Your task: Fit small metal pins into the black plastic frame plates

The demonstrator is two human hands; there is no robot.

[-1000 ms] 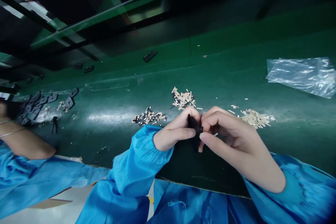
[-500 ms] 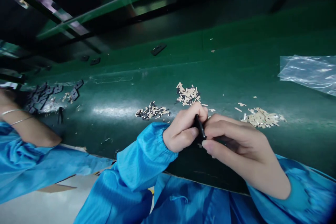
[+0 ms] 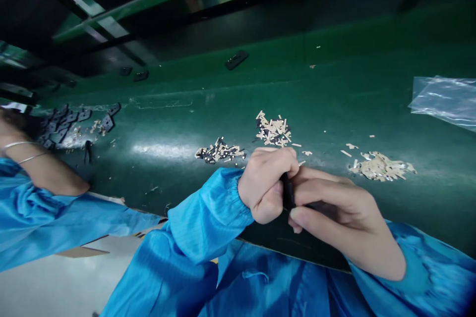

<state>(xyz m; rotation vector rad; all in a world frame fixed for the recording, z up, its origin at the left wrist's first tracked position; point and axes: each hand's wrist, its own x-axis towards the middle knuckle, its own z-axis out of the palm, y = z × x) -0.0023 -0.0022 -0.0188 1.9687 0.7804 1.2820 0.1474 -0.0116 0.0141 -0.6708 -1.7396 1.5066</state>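
Note:
A small black part (image 3: 288,193) is held upright between my two hands, over the near edge of the green table (image 3: 238,104). My left hand (image 3: 267,183) is wrapped round its left side, with the thumb pressed against it. The fingertips of my right hand (image 3: 334,205) grip the right side. Just beyond my hands lies a pile of beige strips mixed with dark pieces (image 3: 273,130). To its left is a pile of small black and shiny pieces (image 3: 219,151). Thin beige pieces (image 3: 383,166) are heaped on the right.
Black plates (image 3: 65,121) lie piled at the left, near another person's arm (image 3: 44,166) and black tweezers or a similar tool (image 3: 88,152). A single black plate (image 3: 236,60) rests farther back. A clear plastic bag (image 3: 444,101) is at the far right.
The view has shifted slightly. The black part has turned a little between my hands, and my left fingers have curled further over it.

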